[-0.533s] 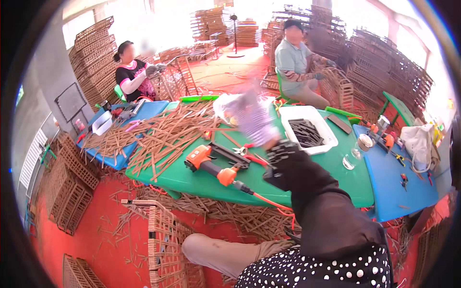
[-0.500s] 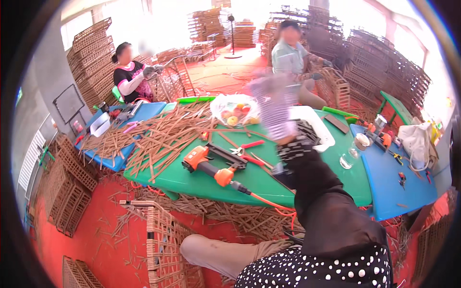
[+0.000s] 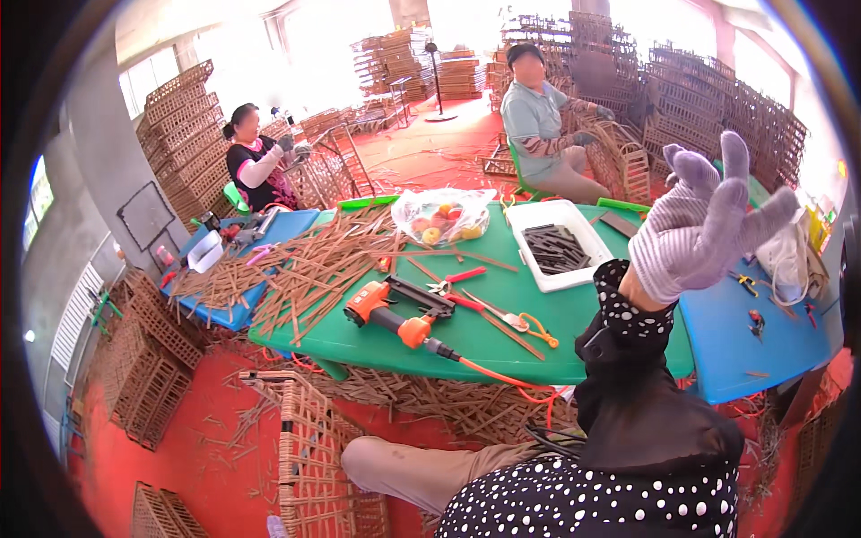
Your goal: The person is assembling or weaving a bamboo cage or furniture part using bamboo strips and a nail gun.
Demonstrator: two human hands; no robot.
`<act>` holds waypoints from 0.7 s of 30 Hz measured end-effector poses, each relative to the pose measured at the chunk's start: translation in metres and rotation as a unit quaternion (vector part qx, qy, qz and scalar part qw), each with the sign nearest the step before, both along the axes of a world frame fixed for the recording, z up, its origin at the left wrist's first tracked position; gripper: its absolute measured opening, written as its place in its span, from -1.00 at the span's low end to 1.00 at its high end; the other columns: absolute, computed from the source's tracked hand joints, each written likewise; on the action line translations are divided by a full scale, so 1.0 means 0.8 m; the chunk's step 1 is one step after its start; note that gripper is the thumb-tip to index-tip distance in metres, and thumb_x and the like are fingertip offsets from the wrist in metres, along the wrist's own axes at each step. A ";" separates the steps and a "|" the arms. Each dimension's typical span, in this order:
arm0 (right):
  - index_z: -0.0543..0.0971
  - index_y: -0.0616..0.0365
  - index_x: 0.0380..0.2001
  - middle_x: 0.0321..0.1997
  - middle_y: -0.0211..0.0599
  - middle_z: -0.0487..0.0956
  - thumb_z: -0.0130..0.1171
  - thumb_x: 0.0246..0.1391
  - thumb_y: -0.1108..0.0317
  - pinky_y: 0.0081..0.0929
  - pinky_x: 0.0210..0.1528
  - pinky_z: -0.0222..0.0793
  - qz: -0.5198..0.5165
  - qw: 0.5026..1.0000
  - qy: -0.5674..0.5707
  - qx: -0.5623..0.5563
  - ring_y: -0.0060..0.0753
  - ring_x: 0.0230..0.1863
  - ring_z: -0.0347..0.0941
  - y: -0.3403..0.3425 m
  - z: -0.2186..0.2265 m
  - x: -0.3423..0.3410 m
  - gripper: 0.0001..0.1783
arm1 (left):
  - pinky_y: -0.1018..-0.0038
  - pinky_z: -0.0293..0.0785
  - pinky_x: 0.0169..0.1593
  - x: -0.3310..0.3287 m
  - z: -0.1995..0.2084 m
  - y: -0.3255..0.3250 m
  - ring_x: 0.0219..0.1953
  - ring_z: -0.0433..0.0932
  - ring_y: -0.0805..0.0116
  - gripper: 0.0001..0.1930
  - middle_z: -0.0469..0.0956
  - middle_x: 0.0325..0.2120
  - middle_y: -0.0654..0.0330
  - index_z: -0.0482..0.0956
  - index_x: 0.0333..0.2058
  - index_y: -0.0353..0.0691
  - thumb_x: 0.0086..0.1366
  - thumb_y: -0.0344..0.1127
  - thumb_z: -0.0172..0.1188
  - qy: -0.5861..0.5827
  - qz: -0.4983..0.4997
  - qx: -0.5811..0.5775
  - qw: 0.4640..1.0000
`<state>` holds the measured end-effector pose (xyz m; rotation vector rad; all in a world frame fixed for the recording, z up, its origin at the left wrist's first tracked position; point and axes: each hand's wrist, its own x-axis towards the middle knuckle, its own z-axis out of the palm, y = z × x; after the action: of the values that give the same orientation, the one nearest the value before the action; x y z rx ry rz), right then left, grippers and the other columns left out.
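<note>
My right hand (image 3: pixel 691 229), in a pale striped glove, is raised over the right end of the green table (image 3: pixel 583 345). Its fingers are spread and nothing shows in them. Closest below it is a white tray (image 3: pixel 529 220) of short dark strips (image 3: pixel 560 249). An orange and black nail gun (image 3: pixel 395 314) lies in the middle of the table. Beside it are red-handled pliers (image 3: pixel 462 278) and scissors (image 3: pixel 543 330) with one orange handle loop. My left hand is not seen; a small pale lavender patch at the lower edge, by the woven frame (image 3: pixel 305 457), is unclear.
Brown strips (image 3: pixel 305 269) are heaped on the table's left, near a clear bag of fruit (image 3: pixel 444 220). An orange hose (image 3: pixel 502 375) hangs off the front edge. Blue tables (image 3: pixel 744 345) stand alongside. Two people sit beyond, each handling woven work. Stacked woven frames (image 3: pixel 179 134) line the room.
My right hand has swung right from above the table's middle, and its fingers have spread. The white tray and scissors now show fully; the glass jar is hidden behind my hand and arm.
</note>
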<state>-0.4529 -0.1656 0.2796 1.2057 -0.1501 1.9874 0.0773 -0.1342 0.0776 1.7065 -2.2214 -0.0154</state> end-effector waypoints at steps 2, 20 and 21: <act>0.12 -0.15 0.18 -0.13 0.17 0.47 -0.05 0.07 0.46 -0.35 -0.42 0.54 0.007 1.000 0.001 -0.007 -0.20 -0.48 0.54 -0.004 -0.004 0.009 -0.41 | 0.25 0.40 -0.45 0.001 -0.001 0.004 -0.54 0.48 0.00 -0.41 0.55 -0.41 0.02 0.13 0.19 -0.09 0.13 -0.38 -0.03 -0.006 0.004 -0.001 1.000; 0.18 -0.01 0.12 -0.10 0.07 0.48 0.02 0.07 -0.03 -0.13 -0.20 0.48 0.471 0.844 -0.171 0.193 -0.12 -0.36 0.53 -0.079 -0.057 -0.043 -0.38 | 0.25 0.42 -0.37 0.000 0.014 0.015 -0.43 0.50 -0.02 -0.43 0.52 -0.30 -0.05 0.18 0.17 0.01 0.14 -0.24 0.05 -0.007 0.035 0.041 0.999; 0.15 0.01 0.10 -0.12 0.06 0.47 0.01 0.01 -0.15 -0.13 -0.26 0.50 0.497 0.820 -0.196 0.207 -0.09 -0.39 0.52 -0.085 -0.053 -0.047 -0.30 | 0.25 0.42 -0.34 0.001 0.014 0.015 -0.38 0.51 -0.03 -0.44 0.51 -0.25 -0.06 0.19 0.16 0.00 0.14 -0.24 0.04 0.008 0.019 0.037 0.999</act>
<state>-0.4908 -0.2337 0.2369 1.2319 -0.1845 3.2656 0.0783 -0.1223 0.0892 1.7820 -2.2016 -0.1034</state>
